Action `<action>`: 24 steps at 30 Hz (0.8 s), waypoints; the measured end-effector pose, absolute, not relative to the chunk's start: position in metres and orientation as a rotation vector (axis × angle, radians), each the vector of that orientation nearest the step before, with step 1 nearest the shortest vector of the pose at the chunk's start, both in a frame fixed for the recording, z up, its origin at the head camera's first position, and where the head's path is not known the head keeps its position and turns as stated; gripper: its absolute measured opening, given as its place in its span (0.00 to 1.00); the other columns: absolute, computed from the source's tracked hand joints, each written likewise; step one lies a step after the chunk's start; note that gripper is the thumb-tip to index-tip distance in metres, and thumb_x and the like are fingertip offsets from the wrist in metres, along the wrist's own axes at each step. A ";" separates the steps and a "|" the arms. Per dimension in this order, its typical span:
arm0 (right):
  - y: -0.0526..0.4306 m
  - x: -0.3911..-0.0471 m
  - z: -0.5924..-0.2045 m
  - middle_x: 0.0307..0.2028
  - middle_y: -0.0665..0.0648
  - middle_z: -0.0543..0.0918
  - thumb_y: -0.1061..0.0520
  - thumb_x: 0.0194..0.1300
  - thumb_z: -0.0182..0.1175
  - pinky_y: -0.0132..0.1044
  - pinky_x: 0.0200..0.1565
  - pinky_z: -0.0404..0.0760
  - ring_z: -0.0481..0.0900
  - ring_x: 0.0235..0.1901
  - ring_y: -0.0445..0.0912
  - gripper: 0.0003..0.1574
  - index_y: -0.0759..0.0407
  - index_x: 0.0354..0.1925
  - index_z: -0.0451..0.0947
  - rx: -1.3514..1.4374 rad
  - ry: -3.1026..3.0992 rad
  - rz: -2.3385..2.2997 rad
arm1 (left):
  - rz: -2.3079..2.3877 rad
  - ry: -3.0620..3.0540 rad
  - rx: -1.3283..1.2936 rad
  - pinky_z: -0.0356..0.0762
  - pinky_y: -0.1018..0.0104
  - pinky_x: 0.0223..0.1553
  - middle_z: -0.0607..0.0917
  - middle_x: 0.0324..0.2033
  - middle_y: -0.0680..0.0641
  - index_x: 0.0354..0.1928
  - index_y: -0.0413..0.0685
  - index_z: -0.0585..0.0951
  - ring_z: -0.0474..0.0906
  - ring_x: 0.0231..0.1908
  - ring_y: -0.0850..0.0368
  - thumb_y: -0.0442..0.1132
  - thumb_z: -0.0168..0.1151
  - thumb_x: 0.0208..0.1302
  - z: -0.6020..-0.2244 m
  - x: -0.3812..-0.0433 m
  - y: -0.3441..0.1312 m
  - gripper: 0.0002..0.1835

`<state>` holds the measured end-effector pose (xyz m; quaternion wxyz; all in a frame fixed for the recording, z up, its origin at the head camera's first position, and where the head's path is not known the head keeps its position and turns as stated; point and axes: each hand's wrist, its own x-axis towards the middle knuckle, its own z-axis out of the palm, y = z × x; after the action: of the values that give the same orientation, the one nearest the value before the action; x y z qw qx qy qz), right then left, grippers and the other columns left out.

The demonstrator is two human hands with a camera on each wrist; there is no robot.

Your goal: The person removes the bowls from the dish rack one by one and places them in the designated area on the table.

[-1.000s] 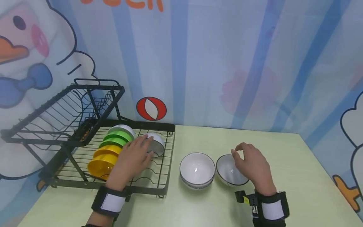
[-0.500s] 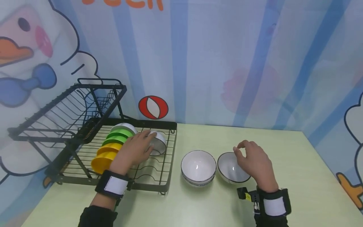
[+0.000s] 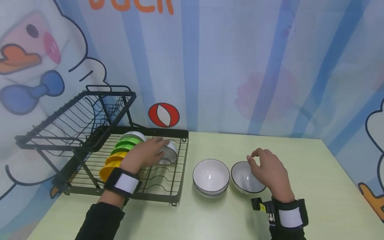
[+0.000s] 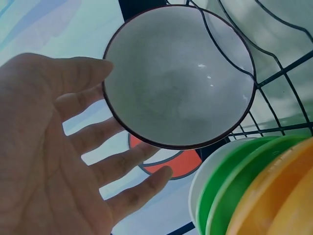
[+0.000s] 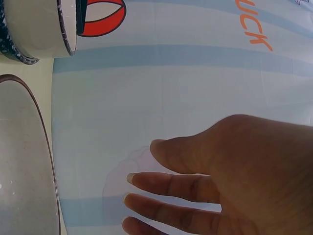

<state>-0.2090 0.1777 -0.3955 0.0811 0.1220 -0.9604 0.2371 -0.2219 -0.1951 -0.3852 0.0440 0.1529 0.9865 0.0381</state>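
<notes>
A white bowl (image 3: 169, 154) with a dark rim stands on its side in the lower dish rack (image 3: 156, 199). My left hand (image 3: 145, 155) holds it by the rim: in the left wrist view the thumb (image 4: 85, 73) overlaps the rim and the fingers (image 4: 98, 134) run behind the bowl. Over a second white dark-rimmed bowl (image 3: 244, 180) on the table, my right hand (image 3: 268, 171) hangs with loosely bent fingers and nothing in them. The right wrist view shows its thumb and fingers apart, with that bowl off at the left edge.
Left of my left hand, a row of white, green and yellow bowls (image 3: 118, 155) leans in the rack. An upper rack tier (image 3: 27, 141) rises behind. More white bowls (image 3: 211, 178) are stacked mid-table. A printed cloth (image 3: 216, 66) hangs behind the table.
My left hand has moved a little right, further over the racked bowl, which stays in place. My right hand is nearly still. The head view has shifted slightly.
</notes>
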 end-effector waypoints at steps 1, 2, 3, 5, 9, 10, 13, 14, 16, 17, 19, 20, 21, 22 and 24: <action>0.178 -0.209 -0.396 0.47 0.72 0.77 0.51 0.68 0.51 0.56 0.36 0.77 0.76 0.41 0.61 0.21 0.68 0.47 0.76 0.364 -2.872 0.706 | 0.121 3.010 0.472 0.68 0.41 0.58 0.66 0.65 0.37 0.67 0.47 0.65 0.63 0.60 0.40 0.43 0.52 0.67 -0.386 -0.224 -0.195 0.27; 0.179 -0.209 -0.396 0.47 0.72 0.78 0.51 0.68 0.51 0.56 0.36 0.77 0.76 0.41 0.61 0.21 0.68 0.47 0.75 0.362 -2.875 0.704 | 0.127 3.002 0.472 0.68 0.42 0.58 0.66 0.65 0.37 0.67 0.47 0.65 0.63 0.60 0.40 0.43 0.52 0.67 -0.387 -0.226 -0.195 0.27; 0.179 -0.209 -0.396 0.47 0.72 0.78 0.51 0.68 0.51 0.55 0.36 0.77 0.76 0.41 0.61 0.21 0.68 0.47 0.76 0.361 -2.878 0.702 | 0.133 2.995 0.475 0.68 0.42 0.58 0.66 0.65 0.37 0.67 0.47 0.65 0.63 0.60 0.40 0.43 0.52 0.68 -0.387 -0.228 -0.195 0.27; 0.179 -0.209 -0.396 0.47 0.72 0.78 0.51 0.68 0.51 0.55 0.36 0.77 0.76 0.41 0.61 0.21 0.68 0.47 0.76 0.362 -2.881 0.701 | 0.135 2.984 0.481 0.66 0.41 0.59 0.65 0.65 0.36 0.68 0.46 0.64 0.62 0.61 0.39 0.43 0.52 0.68 -0.390 -0.233 -0.195 0.27; 0.178 -0.211 -0.395 0.47 0.71 0.78 0.50 0.67 0.51 0.54 0.35 0.78 0.76 0.40 0.60 0.21 0.67 0.47 0.76 0.363 -2.880 0.700 | 0.132 2.959 0.468 0.63 0.40 0.61 0.62 0.67 0.37 0.70 0.47 0.60 0.58 0.63 0.38 0.43 0.51 0.68 -0.396 -0.242 -0.197 0.29; 0.178 -0.211 -0.394 0.47 0.71 0.78 0.50 0.67 0.51 0.54 0.34 0.78 0.76 0.40 0.60 0.21 0.67 0.47 0.76 0.363 -2.879 0.700 | 0.136 2.953 0.462 0.63 0.40 0.61 0.61 0.67 0.37 0.70 0.48 0.59 0.57 0.63 0.38 0.43 0.51 0.68 -0.398 -0.244 -0.197 0.30; 0.178 -0.211 -0.394 0.47 0.71 0.77 0.50 0.67 0.52 0.54 0.34 0.78 0.76 0.40 0.60 0.21 0.67 0.47 0.76 0.361 -2.878 0.702 | 0.147 2.939 0.442 0.63 0.40 0.61 0.60 0.68 0.37 0.70 0.48 0.58 0.57 0.63 0.38 0.43 0.50 0.68 -0.401 -0.248 -0.197 0.30; 0.179 -0.210 -0.394 0.48 0.71 0.77 0.50 0.67 0.51 0.54 0.34 0.78 0.76 0.40 0.60 0.21 0.67 0.47 0.76 0.358 -2.879 0.703 | 0.153 2.937 0.442 0.63 0.40 0.61 0.61 0.67 0.37 0.70 0.48 0.58 0.57 0.63 0.38 0.43 0.51 0.68 -0.402 -0.250 -0.197 0.30; 0.179 -0.210 -0.393 0.48 0.72 0.77 0.50 0.67 0.51 0.54 0.34 0.78 0.76 0.41 0.60 0.22 0.67 0.47 0.76 0.352 -2.880 0.704 | 0.161 2.932 0.440 0.63 0.40 0.61 0.61 0.67 0.37 0.70 0.47 0.59 0.57 0.63 0.38 0.43 0.51 0.68 -0.403 -0.251 -0.196 0.30; 0.179 -0.210 -0.393 0.48 0.72 0.77 0.50 0.67 0.51 0.54 0.35 0.78 0.76 0.41 0.60 0.22 0.67 0.47 0.76 0.348 -2.882 0.705 | 0.161 2.931 0.443 0.64 0.40 0.61 0.61 0.67 0.36 0.70 0.47 0.59 0.58 0.63 0.37 0.42 0.51 0.68 -0.403 -0.252 -0.195 0.30; 0.180 -0.209 -0.393 0.48 0.72 0.77 0.50 0.67 0.51 0.54 0.35 0.78 0.75 0.41 0.60 0.22 0.67 0.47 0.75 0.343 -2.885 0.707 | 0.167 2.928 0.455 0.64 0.40 0.60 0.62 0.66 0.36 0.70 0.47 0.59 0.59 0.62 0.37 0.42 0.51 0.68 -0.404 -0.253 -0.195 0.29; 0.180 -0.209 -0.393 0.48 0.71 0.77 0.50 0.67 0.51 0.54 0.35 0.78 0.75 0.41 0.60 0.22 0.67 0.47 0.75 0.342 -2.885 0.707 | 0.173 2.924 0.461 0.64 0.40 0.60 0.62 0.66 0.36 0.69 0.46 0.59 0.59 0.62 0.37 0.42 0.51 0.68 -0.404 -0.254 -0.194 0.29; 0.180 -0.209 -0.393 0.48 0.71 0.77 0.50 0.67 0.51 0.54 0.35 0.78 0.75 0.41 0.60 0.22 0.67 0.48 0.75 0.342 -2.887 0.708 | 0.178 2.920 0.466 0.64 0.40 0.60 0.63 0.66 0.36 0.69 0.46 0.60 0.59 0.62 0.36 0.42 0.50 0.68 -0.404 -0.255 -0.194 0.29; 0.180 -0.208 -0.393 0.48 0.71 0.77 0.50 0.68 0.51 0.54 0.35 0.78 0.75 0.41 0.60 0.22 0.67 0.48 0.75 0.341 -2.889 0.709 | 0.185 2.916 0.472 0.64 0.40 0.60 0.63 0.66 0.36 0.69 0.46 0.60 0.59 0.61 0.36 0.41 0.50 0.68 -0.404 -0.255 -0.194 0.29; 0.181 -0.208 -0.393 0.48 0.71 0.77 0.50 0.68 0.51 0.54 0.34 0.78 0.76 0.41 0.60 0.22 0.67 0.48 0.75 0.340 -2.891 0.710 | 0.197 2.908 0.479 0.64 0.41 0.60 0.64 0.65 0.36 0.69 0.46 0.60 0.60 0.61 0.37 0.41 0.50 0.69 -0.405 -0.257 -0.194 0.28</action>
<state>-0.2079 0.1806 -0.3929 0.0728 0.1132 -0.9623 0.2362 -0.2572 -0.1936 -0.4050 0.0937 0.1615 0.9802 0.0663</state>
